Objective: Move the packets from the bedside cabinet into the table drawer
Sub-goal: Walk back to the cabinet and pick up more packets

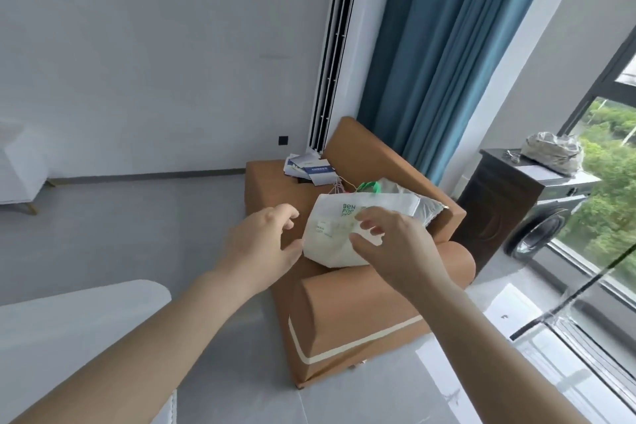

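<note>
A white bag with green lettering [335, 234] lies on the seat of a tan sofa chair [347, 313]. Behind it sit a clear plastic packet [425, 205] and something with green handles [370, 186]. Several small blue-and-white packets or booklets [309, 167] lie at the far end of the seat. My left hand [261, 241] hovers just left of the white bag, fingers spread and loosely curved, holding nothing. My right hand [395, 244] is over the bag's right side, thumb and fingers apart, close to the bag; contact is unclear. No bedside cabinet or table drawer is clearly in view.
A tall white air conditioner [344, 52] and blue curtains [447, 45] stand behind the chair. A dark cabinet [499, 196] with a bag on top and a washing machine [543, 227] stand at the right by the window. White furniture edge [79, 327] lies bottom left.
</note>
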Motion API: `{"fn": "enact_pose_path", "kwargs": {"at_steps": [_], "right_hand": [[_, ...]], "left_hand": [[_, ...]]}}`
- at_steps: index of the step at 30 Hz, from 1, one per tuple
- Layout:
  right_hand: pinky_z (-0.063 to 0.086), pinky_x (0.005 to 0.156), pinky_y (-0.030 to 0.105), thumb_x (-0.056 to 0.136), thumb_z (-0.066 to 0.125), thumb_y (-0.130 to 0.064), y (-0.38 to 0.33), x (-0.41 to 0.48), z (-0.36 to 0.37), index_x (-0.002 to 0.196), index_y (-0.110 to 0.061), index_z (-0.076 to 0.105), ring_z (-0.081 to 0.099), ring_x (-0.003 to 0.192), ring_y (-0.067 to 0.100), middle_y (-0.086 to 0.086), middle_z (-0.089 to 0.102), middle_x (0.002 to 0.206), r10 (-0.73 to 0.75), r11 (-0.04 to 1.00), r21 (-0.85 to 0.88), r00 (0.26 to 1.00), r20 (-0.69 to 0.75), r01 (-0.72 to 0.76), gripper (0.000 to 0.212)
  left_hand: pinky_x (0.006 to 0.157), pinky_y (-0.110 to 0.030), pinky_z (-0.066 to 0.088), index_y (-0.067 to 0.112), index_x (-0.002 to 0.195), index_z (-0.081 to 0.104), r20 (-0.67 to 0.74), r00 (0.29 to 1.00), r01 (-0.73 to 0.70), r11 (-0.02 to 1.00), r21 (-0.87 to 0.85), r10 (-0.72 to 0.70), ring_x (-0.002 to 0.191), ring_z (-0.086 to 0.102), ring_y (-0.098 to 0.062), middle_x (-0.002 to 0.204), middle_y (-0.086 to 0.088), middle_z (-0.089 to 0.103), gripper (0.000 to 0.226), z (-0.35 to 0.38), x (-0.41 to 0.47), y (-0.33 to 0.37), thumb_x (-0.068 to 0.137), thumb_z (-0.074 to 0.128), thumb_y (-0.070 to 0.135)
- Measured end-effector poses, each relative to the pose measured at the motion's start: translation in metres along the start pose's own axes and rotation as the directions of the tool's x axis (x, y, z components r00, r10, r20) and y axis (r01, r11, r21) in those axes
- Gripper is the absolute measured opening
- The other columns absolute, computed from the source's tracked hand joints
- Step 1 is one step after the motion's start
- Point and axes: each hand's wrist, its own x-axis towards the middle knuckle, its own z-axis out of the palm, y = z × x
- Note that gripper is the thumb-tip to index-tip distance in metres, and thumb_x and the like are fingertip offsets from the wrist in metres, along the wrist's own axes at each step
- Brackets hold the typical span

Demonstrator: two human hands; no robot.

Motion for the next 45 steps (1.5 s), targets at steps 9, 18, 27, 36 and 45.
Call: {"fn": "enact_pose_path", "kwargs": {"at_steps": [9,18,27,36,45], "right_hand": [[0.052,0.083,0.036,0.083,0.065,-0.033,-0.014,0.156,0.066,0.109,-0.023,0.066,0.062,0.095,0.014,-0.008,0.068,0.101,-0.279,0.955,0.141,0.95,0.142,0.26,0.028],[0.051,0.087,0.032,0.084,0.062,-0.036,-0.097,0.314,0.175,0.117,-0.027,0.063,0.061,0.102,0.011,-0.012,0.066,0.106,-0.433,0.898,0.198,0.87,0.235,0.393,0.034],[0.049,0.088,0.032,0.085,0.062,-0.037,-0.172,0.456,0.26,0.119,-0.026,0.062,0.059,0.102,0.011,-0.012,0.066,0.109,-0.459,0.886,0.224,0.841,0.287,0.407,0.036],[0.048,0.086,0.029,0.085,0.062,-0.037,-0.233,0.617,0.353,0.119,-0.027,0.061,0.059,0.102,0.011,-0.012,0.065,0.108,-0.529,0.845,0.275,0.791,0.309,0.458,0.035],[0.05,0.085,0.028,0.086,0.061,-0.036,-0.325,0.763,0.446,0.12,-0.025,0.06,0.06,0.102,0.01,-0.011,0.064,0.112,-0.648,0.762,0.351,0.652,0.395,0.544,0.035]], "left_hand": [[0.09,-0.03,0.047,0.02,0.125,0.054,-0.166,0.948,0.287,0.955,0.073,-0.272,0.106,0.06,-0.015,0.117,0.007,0.063,0.04,-0.007,0.076,-0.062,0.087,0.063,0.029],[0.089,-0.031,0.046,0.02,0.124,0.052,-0.289,0.879,0.426,0.897,0.116,-0.38,0.105,0.057,-0.015,0.118,0.008,0.06,0.04,-0.052,0.178,-0.198,0.086,0.061,0.03],[0.087,-0.028,0.045,0.019,0.123,0.053,-0.28,0.853,0.485,0.867,0.113,-0.44,0.105,0.058,-0.014,0.116,0.007,0.062,0.04,-0.098,0.291,-0.315,0.086,0.063,0.03],[0.087,-0.028,0.046,0.02,0.124,0.053,-0.332,0.804,0.557,0.821,0.129,-0.494,0.106,0.058,-0.014,0.118,0.006,0.061,0.041,-0.131,0.425,-0.434,0.086,0.062,0.03],[0.082,-0.023,0.042,0.024,0.126,0.05,-0.395,0.684,0.693,0.716,0.087,-0.614,0.106,0.055,-0.01,0.119,0.01,0.058,0.04,-0.179,0.518,-0.547,0.088,0.059,0.033]]}}
